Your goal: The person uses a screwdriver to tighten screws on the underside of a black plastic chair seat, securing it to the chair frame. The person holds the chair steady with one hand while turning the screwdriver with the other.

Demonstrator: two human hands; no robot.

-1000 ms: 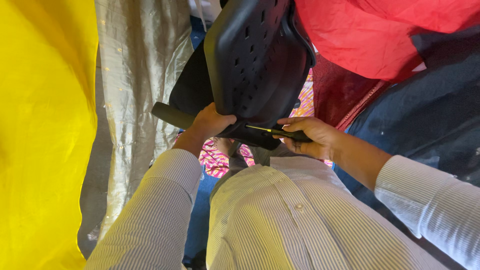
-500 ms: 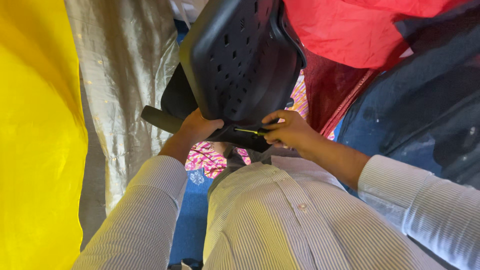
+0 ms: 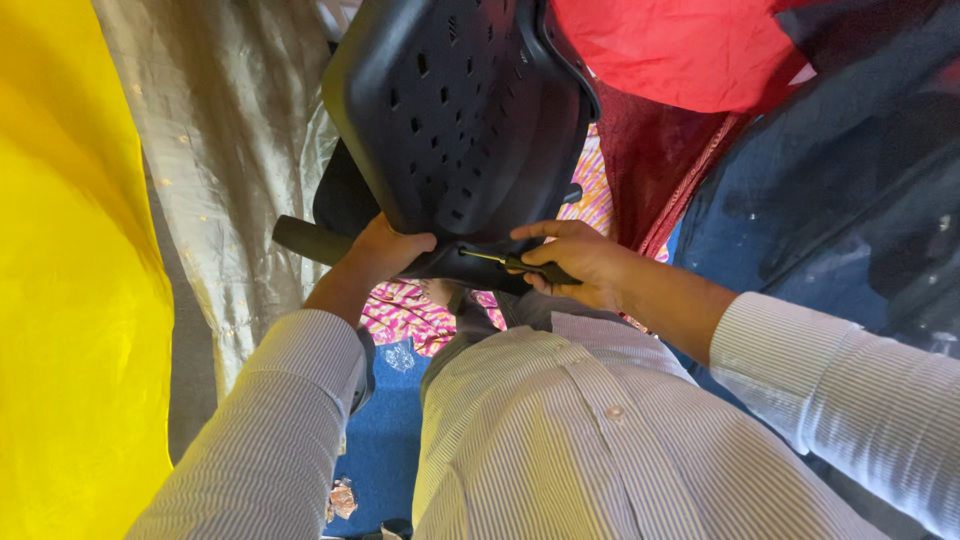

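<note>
Nearest the camera, a pale striped shirt (image 3: 600,440), both sleeves reaching forward and up.

Beyond the cuffs, the left hand (image 3: 385,250) wrapped around the lower edge of a black plastic chair shell (image 3: 450,110), fingers curled shut on that rim, thumb on the near face. Just beside it, the right hand (image 3: 580,262) closed around the dark handle of a screwdriver (image 3: 500,262), index finger stretched straight along the top. Thin yellowish shaft lying nearly level, tip pointing left and meeting the shell's bottom edge between the two hands. Whether the tip sits in a screw head cannot be told.

Chair shell held up at chest level, tilted, perforated with small square holes. A dark tube-like arm (image 3: 305,238) sticking out to the left beneath it.

Judged from the grip, best handled by keeping the shaft in line with the fastener, pressing along it firmly, turning slowly, and bracing the shell hard with the left hand so nothing twists away. A slipping tip could gouge the plastic or strike the nearby left thumb.

Farther off: pink patterned cloth (image 3: 400,310) below the hands, blue floor covering (image 3: 385,440), yellow fabric (image 3: 70,300) at far left, pale gold drape (image 3: 230,150), red cloth (image 3: 690,60) and dark blue sheeting (image 3: 830,200) at right.
</note>
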